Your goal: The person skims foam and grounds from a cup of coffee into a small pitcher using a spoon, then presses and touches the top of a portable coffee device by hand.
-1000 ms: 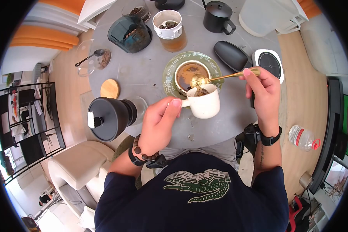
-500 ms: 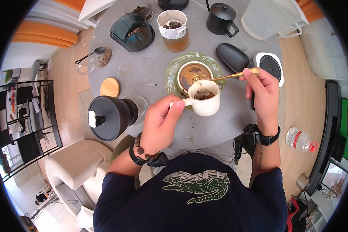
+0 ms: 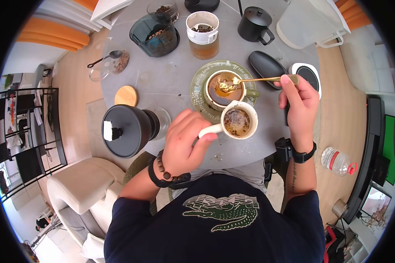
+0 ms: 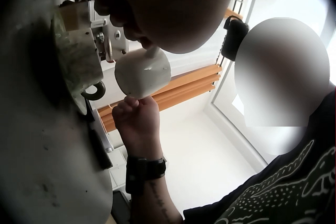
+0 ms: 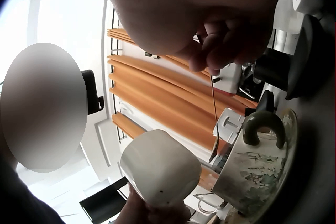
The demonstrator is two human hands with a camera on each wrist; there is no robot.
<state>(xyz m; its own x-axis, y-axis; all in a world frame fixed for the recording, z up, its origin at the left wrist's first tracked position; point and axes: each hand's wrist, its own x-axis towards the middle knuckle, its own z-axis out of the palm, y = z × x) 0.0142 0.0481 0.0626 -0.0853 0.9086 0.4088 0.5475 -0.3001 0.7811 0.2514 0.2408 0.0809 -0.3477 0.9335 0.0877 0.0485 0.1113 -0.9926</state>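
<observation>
My left hand (image 3: 184, 142) grips the handle of a small white cup (image 3: 254, 118), held just in front of the saucer. Brown liquid with dark grounds and foam shows inside it. In my right hand (image 3: 300, 109), thumb and fingers pinch the handle of a gold spoon (image 3: 261, 79). The spoon's bowl is over a green-handled teacup (image 3: 253, 94) of brown liquid, with pale froth about the spoon. That teacup stands on a green lettered saucer (image 3: 197, 90). From the right wrist view, the spoon (image 5: 214, 113) hangs slanting beside the patterned teacup (image 5: 254, 166).
A black-topped grinder (image 3: 129, 131) lies at the left, near a round wooden lid (image 3: 126, 95). Behind the saucer stands a white filter on a glass (image 3: 202, 35). A black lidded pot (image 3: 255, 24), a black dish (image 3: 267, 63) and a white scale (image 3: 306, 72) are at the right.
The spoon has moved from the white cup's rim to over the teacup. My left hand has drawn the white cup back and turned it, so more of its inside shows.
</observation>
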